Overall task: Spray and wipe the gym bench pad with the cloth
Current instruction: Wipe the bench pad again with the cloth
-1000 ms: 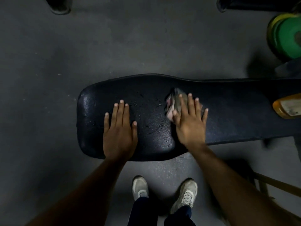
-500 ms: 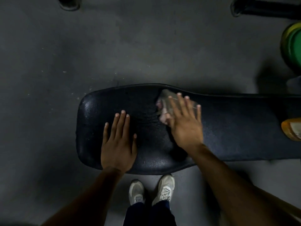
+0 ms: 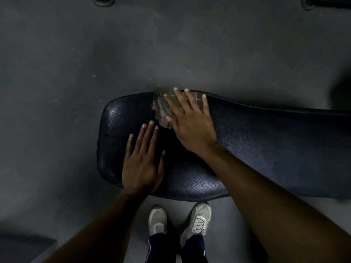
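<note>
The black gym bench pad (image 3: 266,149) lies across the view, its rounded end at the left. A grey and pink cloth (image 3: 161,109) lies on the pad at its far edge. My right hand (image 3: 190,120) presses flat on the cloth with straight, spread fingers that reach the pad's far rim. My left hand (image 3: 142,160) rests flat on the pad near its front edge, fingers straight, just left of and below the cloth. No spray bottle shows in this frame.
Grey floor surrounds the bench. My two pale sneakers (image 3: 178,219) stand right at the pad's front edge. Dark equipment feet (image 3: 103,0) sit at the top left and top right corners. A grey slab edge (image 3: 24,247) fills the bottom left.
My right hand has slid the cloth away from me and leftward, up to the pad's far edge. The left hand stays planted. The view has shifted left, so the orange object and green plates dropped out.
</note>
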A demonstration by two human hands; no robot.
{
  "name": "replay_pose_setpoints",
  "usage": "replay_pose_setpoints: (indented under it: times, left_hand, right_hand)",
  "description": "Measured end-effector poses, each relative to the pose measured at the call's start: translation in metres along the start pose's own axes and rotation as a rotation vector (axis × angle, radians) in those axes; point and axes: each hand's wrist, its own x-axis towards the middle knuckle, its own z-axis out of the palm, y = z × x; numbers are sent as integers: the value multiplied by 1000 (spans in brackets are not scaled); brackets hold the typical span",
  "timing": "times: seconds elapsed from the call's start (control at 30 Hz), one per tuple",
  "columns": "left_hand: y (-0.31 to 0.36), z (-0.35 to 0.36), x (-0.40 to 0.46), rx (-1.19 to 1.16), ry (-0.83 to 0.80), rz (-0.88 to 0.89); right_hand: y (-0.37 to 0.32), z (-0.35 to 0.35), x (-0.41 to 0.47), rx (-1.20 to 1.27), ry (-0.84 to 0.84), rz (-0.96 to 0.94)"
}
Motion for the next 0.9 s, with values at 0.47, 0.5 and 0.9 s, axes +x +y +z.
replay_pose_setpoints:
  times: [0.47,0.5,0.9]
  left_hand:
    - [-6,3,-5,-76,22,34]
    - [-5,3,-5,-85,20,36]
    - [-38,-9,-9,-278,106,39]
  right_hand:
    - [4,14,-173,-162,-219,-304]
    - [6,13,-168,-155,-232,-290]
    - [-49,2,-38,87,-80,183]
